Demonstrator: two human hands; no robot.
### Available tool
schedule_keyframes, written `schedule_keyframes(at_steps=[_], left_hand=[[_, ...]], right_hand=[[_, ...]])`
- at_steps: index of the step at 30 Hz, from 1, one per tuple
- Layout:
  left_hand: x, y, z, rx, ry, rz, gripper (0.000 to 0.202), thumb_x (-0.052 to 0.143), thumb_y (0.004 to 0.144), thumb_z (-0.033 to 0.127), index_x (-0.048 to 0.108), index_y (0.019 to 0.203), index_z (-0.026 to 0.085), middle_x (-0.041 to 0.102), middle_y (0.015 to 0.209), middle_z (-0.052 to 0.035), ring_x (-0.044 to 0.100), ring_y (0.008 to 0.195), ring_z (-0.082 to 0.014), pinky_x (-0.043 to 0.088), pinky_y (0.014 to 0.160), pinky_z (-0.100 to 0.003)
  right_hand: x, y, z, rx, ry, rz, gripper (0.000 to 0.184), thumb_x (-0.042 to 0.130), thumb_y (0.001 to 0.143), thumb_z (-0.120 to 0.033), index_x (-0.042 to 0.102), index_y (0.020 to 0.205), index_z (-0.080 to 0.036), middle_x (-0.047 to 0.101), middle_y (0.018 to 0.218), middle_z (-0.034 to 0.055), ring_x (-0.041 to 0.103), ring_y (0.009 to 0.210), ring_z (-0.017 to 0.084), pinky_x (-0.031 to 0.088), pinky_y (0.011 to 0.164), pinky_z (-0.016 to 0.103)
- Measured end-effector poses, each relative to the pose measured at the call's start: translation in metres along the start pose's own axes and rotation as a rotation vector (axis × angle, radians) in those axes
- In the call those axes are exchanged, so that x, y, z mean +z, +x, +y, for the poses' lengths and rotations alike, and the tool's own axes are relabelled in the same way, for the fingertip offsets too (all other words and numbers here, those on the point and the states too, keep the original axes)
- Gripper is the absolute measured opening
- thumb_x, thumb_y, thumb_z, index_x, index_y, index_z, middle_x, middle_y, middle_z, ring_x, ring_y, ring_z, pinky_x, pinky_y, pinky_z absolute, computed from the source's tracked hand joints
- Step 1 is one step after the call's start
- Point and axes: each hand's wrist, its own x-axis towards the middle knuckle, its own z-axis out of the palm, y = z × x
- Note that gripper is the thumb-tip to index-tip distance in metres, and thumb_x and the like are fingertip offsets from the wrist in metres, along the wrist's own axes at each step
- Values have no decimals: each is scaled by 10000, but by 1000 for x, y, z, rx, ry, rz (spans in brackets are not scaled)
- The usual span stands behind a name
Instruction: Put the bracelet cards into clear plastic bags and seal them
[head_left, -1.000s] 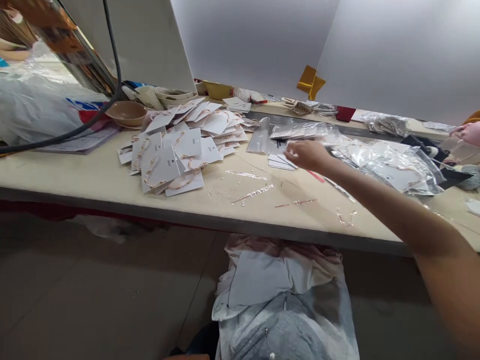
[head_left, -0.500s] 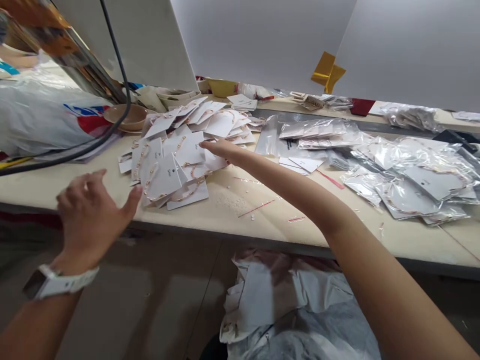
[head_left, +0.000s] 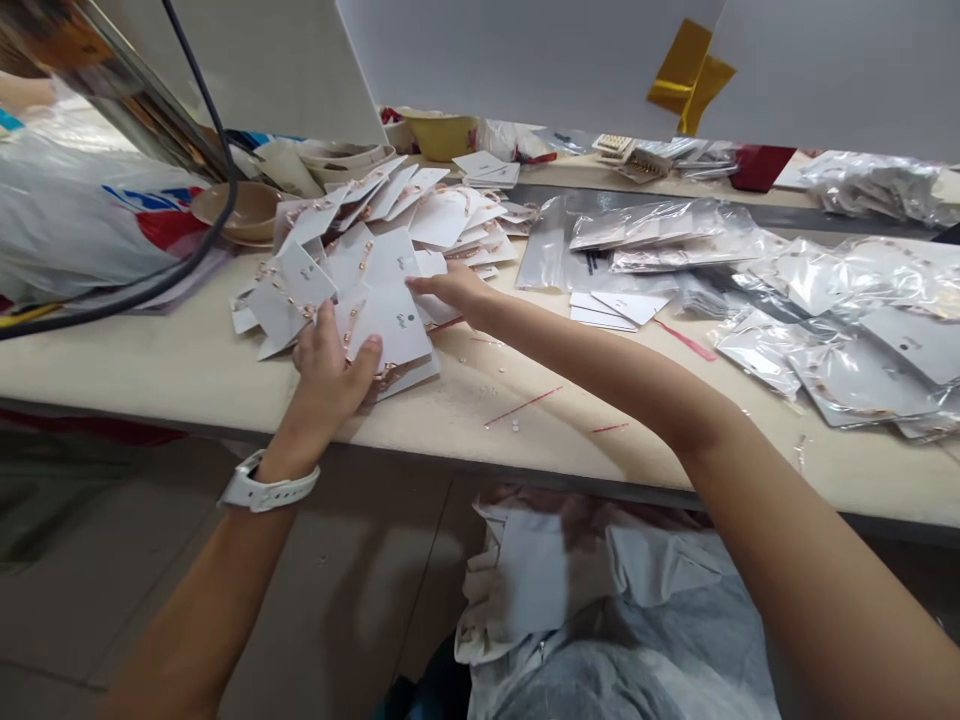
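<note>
Left hand (head_left: 326,375): fingers apart, spread against the near edge of the pile
Right hand (head_left: 450,287): fingers together, tips on a card
Pile: white jewellery cards (head_left: 386,320) with rose-gold chains, heaped on the table (head_left: 150,345)
Right of pile: clear plastic bags (head_left: 855,380) holding carded chains

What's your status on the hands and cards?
Left hand on near edge of pile, grip unclear. Right hand resting on cards. Loose pile of white jewelry cards, overlapping. Black cable hangs left of pile.
</note>
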Motion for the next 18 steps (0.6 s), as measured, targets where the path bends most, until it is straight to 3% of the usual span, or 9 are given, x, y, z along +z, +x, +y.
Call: schedule_keyframes(at_steps=[5, 11, 15, 18], left_hand=[[10, -10, 17, 124, -38, -15, 879, 494, 793, 346, 154, 1480, -85, 212, 1509, -316, 166, 1444, -394, 131, 1187, -493], [32, -23, 56, 267, -15, -273, 999, 498, 798, 505, 50, 1506, -38, 112, 1524, -342, 71, 1452, -448, 109, 1152, -586], [49, -27, 79, 446, 87, -446, 946, 435, 845, 552, 55, 1518, 7, 120, 1543, -324, 67, 1457, -446, 149, 1130, -616], [60, -29, 93, 564, 194, -385, 913, 393, 866, 542, 98, 1504, -41, 169, 1531, -328, 102, 1451, -444, 150, 1144, -586]], right_hand=[[-19, -30, -1, 86, 305, 105, 317, 583, 883, -191, 532, 1186, -116, 640, 1143, 70, 627, 969, 156, 528, 844, 269], [-78, -79, 13, 210, 356, 215, 325, 553, 862, -164, 523, 1183, -127, 648, 1120, 98, 644, 883, 193, 578, 716, 318], [-121, -106, 33, 300, 94, 122, 205, 488, 872, -201, 609, 1031, -155, 680, 1018, 122, 653, 771, 213, 576, 596, 342], [-152, -124, 39, 308, -333, 111, 225, 471, 899, -291, 647, 932, -155, 681, 946, 147, 627, 643, 203, 540, 527, 358]])
